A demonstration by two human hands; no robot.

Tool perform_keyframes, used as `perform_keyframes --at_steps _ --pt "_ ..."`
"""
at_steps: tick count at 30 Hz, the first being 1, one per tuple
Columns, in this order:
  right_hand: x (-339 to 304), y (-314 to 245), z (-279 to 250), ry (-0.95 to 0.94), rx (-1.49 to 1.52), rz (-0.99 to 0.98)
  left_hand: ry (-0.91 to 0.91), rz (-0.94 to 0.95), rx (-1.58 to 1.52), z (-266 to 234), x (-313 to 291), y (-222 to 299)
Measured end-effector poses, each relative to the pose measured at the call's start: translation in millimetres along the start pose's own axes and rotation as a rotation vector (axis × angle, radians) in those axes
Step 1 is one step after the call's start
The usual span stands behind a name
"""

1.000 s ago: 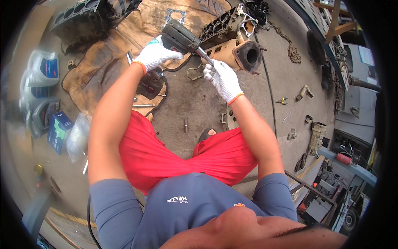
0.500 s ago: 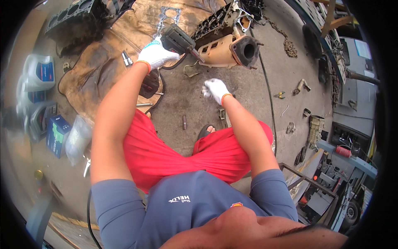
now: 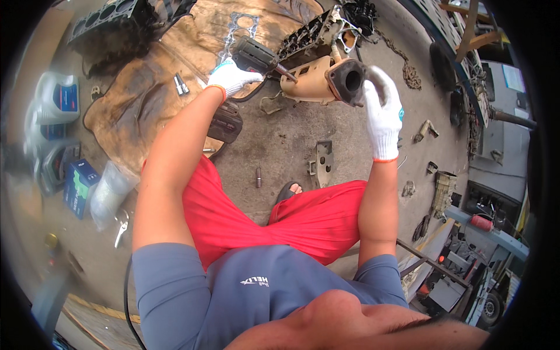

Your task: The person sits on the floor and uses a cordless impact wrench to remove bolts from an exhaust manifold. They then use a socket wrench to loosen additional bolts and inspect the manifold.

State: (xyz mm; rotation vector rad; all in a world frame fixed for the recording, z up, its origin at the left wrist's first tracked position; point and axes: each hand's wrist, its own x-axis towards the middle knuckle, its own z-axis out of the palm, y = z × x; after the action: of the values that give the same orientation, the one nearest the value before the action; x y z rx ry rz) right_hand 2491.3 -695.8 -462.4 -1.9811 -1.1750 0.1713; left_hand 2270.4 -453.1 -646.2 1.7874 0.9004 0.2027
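Scene: a person in red shorts and a grey shirt crouches over a stained concrete floor [image 3: 280, 140] in a workshop, seen from above.
Left hand: the gloved left hand [image 3: 233, 77] has its fingers wrapped tight around the grip of a dark power tool [image 3: 252, 55], whose thin bit points right, toward the casting.
Right hand: the gloved right hand [image 3: 382, 114] is raised just beside the round flanged mouth of a tan metal manifold [image 3: 318, 81]; its fingers are curled and pressed together, touching or nearly touching the flange.
Where the manifold lies: on the floor ahead of the knees, against a grimy cylinder head [image 3: 309, 35].
Doing it well: judged from this, brace the casting firmly before running the tool, and keep the bit square to the surface.
Nearby: a head gasket [image 3: 233, 29] on brown cardboard [image 3: 146, 99], a loose bolt [image 3: 258, 177], an engine block [image 3: 105, 17].
Hard to tell: the bit's tip, and whether the right hand truly grips anything.
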Motion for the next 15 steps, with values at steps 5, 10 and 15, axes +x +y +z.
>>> perform_keyframes --at_steps 5,10,15 --pt "12 59 13 -0.026 0.01 0.096 -0.013 0.012 -0.041 6 2 7" --pt "16 74 45 -0.01 0.023 0.055 -0.001 0.02 0.094 4 23 -27" --pt "11 82 44 0.045 -0.006 0.003 -0.139 -0.15 0.074 -2 13 16"
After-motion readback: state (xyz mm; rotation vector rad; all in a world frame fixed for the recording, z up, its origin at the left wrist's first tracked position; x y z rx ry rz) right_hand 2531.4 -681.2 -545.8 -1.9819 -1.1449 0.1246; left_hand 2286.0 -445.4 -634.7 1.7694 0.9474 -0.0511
